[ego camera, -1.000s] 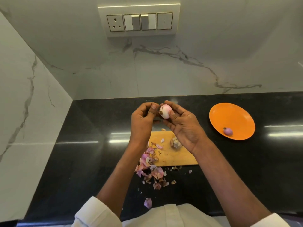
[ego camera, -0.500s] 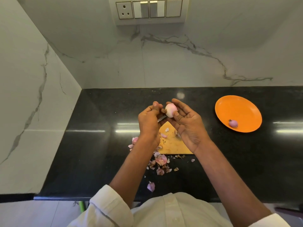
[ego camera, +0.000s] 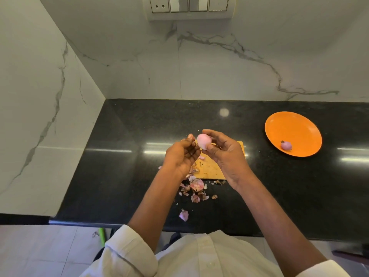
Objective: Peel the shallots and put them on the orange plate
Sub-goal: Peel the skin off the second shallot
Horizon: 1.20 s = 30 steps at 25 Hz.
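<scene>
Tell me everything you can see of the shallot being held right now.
The held shallot is a small rounded bulb, pale pink to whitish, smooth and glossy, with no papery skin visible on the side facing the camera. It is held in the air above the wooden cutting board, not resting on anything. The right hand pinches it between thumb and fingers. The left hand, fingers curled, sits close against its left side; actual contact cannot be confirmed. Its root and tip ends are not clearly visible.

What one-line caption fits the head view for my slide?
Right hand holds a peeled shallot above the cutting board; one shallot on the orange plate.
</scene>
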Available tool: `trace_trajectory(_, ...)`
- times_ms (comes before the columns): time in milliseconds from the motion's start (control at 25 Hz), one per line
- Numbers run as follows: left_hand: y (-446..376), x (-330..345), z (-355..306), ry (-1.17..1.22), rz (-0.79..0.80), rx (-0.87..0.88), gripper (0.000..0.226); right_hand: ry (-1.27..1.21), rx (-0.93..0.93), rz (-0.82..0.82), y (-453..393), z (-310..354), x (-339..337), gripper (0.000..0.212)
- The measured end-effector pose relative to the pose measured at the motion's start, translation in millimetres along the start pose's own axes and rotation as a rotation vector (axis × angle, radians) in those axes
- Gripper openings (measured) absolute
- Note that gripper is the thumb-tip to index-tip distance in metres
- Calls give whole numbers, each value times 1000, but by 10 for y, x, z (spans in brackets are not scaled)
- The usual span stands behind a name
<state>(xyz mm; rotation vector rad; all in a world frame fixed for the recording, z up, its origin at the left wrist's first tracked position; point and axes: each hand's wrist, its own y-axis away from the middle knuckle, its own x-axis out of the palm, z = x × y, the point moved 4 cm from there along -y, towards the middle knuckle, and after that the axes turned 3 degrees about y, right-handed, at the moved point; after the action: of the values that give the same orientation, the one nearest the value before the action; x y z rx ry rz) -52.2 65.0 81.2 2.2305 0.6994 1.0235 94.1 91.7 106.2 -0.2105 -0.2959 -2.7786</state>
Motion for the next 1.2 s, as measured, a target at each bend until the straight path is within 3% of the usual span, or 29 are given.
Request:
trace_trajectory(120, 35, -126, 32, -221, -30, 132, 18, -308, 141, -38, 16, -71, -11, 32)
trace_trajectory(280, 207, -129, -24, -514, 140, 519, 19, -316, 218, -103, 62, -109, 18, 27)
trace_trajectory(400, 317, -112, -16, -619, 163, 652, 18, -325, 235, -107, 111, -124, 67, 22)
trace_trajectory(680, 370, -154, -58, -568, 97, 637, 6, -318, 227, -92, 145, -87, 177, 19)
trace_trajectory(880, 394, -151, 51, -577, 26, 683, 16, -255, 154, -155, 196, -130, 200, 28)
trace_trajectory(1080, 339, -170, 126, -449, 99, 556, 25, -58, 64, -240, 233, -93, 113, 27)
trace_trajectory(1200, 324, -128, 155, -483, 134, 546, 21, -91, 84, -261, 240, -98, 66, 29)
